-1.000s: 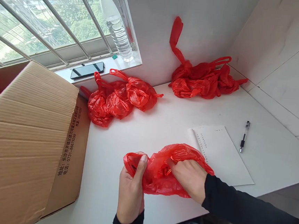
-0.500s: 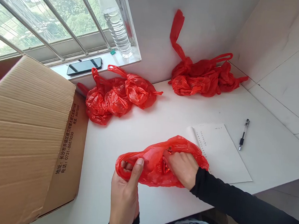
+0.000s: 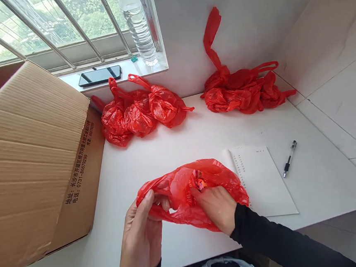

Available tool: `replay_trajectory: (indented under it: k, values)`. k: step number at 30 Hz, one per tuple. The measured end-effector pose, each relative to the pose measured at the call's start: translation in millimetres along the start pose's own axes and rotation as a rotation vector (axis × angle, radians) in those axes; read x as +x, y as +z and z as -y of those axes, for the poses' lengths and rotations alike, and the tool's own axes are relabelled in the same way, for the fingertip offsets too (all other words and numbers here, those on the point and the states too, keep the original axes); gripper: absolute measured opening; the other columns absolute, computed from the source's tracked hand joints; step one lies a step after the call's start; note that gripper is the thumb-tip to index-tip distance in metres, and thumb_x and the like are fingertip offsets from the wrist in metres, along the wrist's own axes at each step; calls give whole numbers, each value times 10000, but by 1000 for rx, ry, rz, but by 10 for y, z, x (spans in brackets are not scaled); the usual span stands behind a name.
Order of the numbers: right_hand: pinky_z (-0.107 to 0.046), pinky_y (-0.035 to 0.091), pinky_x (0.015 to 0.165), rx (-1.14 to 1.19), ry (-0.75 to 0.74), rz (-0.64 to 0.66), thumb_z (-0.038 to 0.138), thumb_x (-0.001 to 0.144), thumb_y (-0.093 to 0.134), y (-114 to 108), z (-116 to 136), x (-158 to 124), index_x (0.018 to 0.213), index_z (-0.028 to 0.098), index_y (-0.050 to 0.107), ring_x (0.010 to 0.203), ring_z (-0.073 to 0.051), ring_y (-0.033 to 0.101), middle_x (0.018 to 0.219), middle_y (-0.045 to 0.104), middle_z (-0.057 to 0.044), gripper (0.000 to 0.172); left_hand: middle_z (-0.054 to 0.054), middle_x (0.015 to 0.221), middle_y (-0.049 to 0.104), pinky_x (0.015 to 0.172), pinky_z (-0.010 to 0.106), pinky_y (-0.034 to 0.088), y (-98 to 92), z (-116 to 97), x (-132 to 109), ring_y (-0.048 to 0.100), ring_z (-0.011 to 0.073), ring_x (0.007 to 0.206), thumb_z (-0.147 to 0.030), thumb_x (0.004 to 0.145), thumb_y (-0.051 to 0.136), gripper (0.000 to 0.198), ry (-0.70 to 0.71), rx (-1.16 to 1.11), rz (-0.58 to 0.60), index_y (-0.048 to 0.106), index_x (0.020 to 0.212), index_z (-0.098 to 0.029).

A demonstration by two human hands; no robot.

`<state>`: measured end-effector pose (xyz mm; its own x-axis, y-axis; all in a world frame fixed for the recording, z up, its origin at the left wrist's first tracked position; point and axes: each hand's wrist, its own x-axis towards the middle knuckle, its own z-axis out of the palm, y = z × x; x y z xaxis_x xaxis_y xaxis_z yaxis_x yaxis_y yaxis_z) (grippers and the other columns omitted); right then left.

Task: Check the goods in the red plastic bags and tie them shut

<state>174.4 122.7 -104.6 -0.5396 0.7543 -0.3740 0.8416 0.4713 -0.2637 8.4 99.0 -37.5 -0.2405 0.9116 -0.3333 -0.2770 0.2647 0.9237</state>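
A thin red plastic bag lies mouth up on the white table in front of me. My left hand is closed on the bag's left edge by its handle, thumb on top and fingers passing through. Inside the mouth is my right hand, its fingers curled together and its fingertips hidden. Just beyond those fingers, small shiny red wrapped packets show in the bag. Whether the right fingers grip one of them is hidden.
Knotted red bags sit along the wall, with more red bags in the far corner. A cardboard box stands left. Notebook and pen lie right. Phone and water bottle rest on the windowsill.
My left hand has shifted slightly left and down, pulling the bag's mouth wider. My right hand has moved a little down, leaving the packets more exposed.
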Motion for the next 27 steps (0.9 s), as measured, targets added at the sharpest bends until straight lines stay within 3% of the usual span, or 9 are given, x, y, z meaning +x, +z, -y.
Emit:
replay_trajectory:
  k: [5, 11, 17, 22, 25, 27]
  values:
    - [-308, 353, 502, 13, -67, 20, 48, 891, 512, 5, -11, -38, 1102, 205, 584, 640, -263, 712, 747, 724, -51, 272, 28, 623, 491, 578, 256, 467, 39, -30, -20, 490, 157, 640, -435, 954, 530, 459, -32, 8, 122, 600, 570, -192]
    - [-316, 348, 502, 27, -99, 46, 87, 905, 520, 35, -14, -71, 1029, 226, 609, 655, -272, 724, 748, 733, -39, 206, 3, 567, 474, 564, 261, 397, 48, -18, -68, 390, 122, 542, -407, 997, 463, 501, -43, -30, 176, 565, 558, -188]
    - [-325, 399, 539, 10, 15, 62, -1, 840, 520, 32, -60, -125, 1069, 157, 639, 676, -294, 734, 739, 736, -92, 302, -4, 536, 469, 547, 266, 371, 76, 10, -51, 393, 115, 520, -392, 984, 499, 486, -34, -21, 174, 560, 546, -190]
    - [-336, 446, 561, 13, 141, 40, 18, 862, 477, -50, -165, -103, 1434, 102, 436, 736, -318, 743, 779, 745, -111, 579, -9, 513, 469, 537, 272, 370, 92, 2, -74, 369, 110, 489, -403, 966, 530, 483, -48, -5, 176, 547, 532, -191]
    - [-341, 464, 561, 25, 177, 49, 32, 854, 487, -94, -223, -125, 1453, 84, 420, 741, -319, 743, 798, 749, -112, 605, -11, 506, 467, 531, 267, 368, 108, -3, -89, 378, 114, 501, -422, 939, 574, 452, -55, 4, 170, 542, 548, -195]
    - [-350, 472, 550, 28, 190, 63, 28, 845, 492, -94, -239, -166, 1387, 95, 502, 721, -326, 742, 772, 747, -106, 546, -11, 512, 467, 540, 263, 372, 122, 1, -95, 399, 118, 521, -415, 937, 581, 435, -53, 7, 167, 541, 563, -197]
